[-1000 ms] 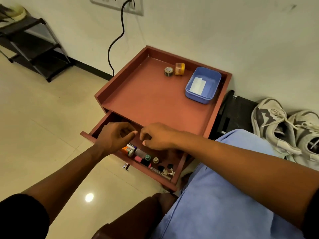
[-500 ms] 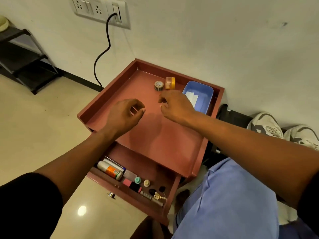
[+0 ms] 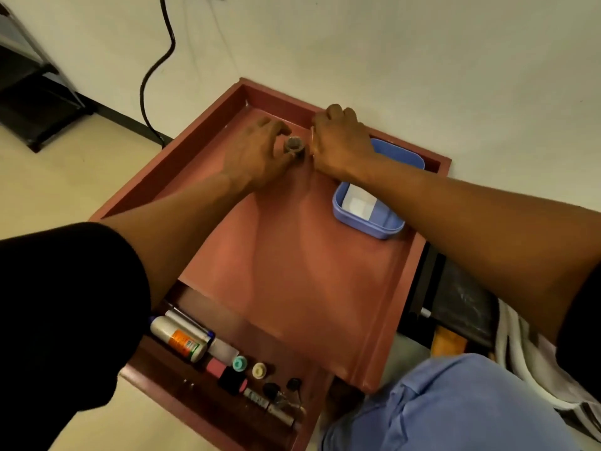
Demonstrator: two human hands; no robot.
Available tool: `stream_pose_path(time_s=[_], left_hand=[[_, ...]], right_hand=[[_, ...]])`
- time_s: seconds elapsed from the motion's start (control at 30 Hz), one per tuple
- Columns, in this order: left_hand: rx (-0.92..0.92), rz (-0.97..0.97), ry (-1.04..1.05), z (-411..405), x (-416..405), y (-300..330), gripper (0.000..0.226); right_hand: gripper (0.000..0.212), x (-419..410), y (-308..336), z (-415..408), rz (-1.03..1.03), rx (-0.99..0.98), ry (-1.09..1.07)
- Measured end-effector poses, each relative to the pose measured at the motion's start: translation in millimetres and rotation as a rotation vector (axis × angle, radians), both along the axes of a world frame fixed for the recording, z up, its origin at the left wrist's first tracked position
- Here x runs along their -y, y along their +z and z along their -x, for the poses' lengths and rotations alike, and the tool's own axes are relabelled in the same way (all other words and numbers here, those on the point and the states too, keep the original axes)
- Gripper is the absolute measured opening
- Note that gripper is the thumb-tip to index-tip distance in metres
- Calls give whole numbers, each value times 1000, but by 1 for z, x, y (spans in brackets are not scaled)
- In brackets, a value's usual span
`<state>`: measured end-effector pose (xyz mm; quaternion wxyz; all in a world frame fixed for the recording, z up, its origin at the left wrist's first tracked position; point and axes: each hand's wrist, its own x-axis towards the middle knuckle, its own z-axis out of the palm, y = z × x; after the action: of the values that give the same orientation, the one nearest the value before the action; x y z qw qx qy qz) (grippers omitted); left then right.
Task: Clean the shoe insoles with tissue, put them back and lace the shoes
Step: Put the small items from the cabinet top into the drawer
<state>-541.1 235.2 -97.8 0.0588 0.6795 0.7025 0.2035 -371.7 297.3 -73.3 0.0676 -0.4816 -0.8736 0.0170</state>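
My left hand is at the back of the red-brown table, its thumb and fingers curled round a small grey round container. Right beside it, my right hand curls over a small orange jar, of which only a sliver shows. A blue plastic tub holding a folded white tissue lies under my right forearm. A strip of white shoe shows on the floor at the right, mostly hidden by my arm. No insoles are in sight.
The table's drawer stands open toward me, holding a white bottle with an orange label, small caps and other oddments. A black cable hangs down the wall. A black rack stands at the far left. My blue-clad knee is at the lower right.
Both hands left the open drawer and moved up over the table top to its back. They now close on the two small containers. The camera has leaned closer over the table.
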Motion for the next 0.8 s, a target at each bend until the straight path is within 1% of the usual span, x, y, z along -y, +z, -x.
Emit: stream_pose_path(time_s=[0.1, 0.13, 0.27, 0.37, 0.5, 0.57, 0.67, 0.8], left_hand=[[-11, 46, -2, -8, -15, -5, 65], [-14, 57, 1, -11, -18, -9, 65], [8, 11, 60, -15, -26, -22, 45], [57, -21, 74, -13, -23, -24, 43], [148, -32, 71, -3, -1, -18, 42], [181, -48, 61, 3, 20, -12, 42], [211, -85, 57, 10, 63, 5, 46], [232, -92, 29, 20, 134, 25, 44]], right_hand=[[58, -11, -2, -1, 30, 90, 14], [61, -13, -3, -1, 30, 101, 16], [55, -21, -9, -1, -36, 97, 27], [54, -24, -6, -4, -57, 85, 25], [51, -8, 7, -4, -68, -82, 17], [53, 11, 15, -3, -49, -162, 15], [58, 48, 29, -4, 30, -253, 15], [58, 109, 46, 0, 167, -398, 66]])
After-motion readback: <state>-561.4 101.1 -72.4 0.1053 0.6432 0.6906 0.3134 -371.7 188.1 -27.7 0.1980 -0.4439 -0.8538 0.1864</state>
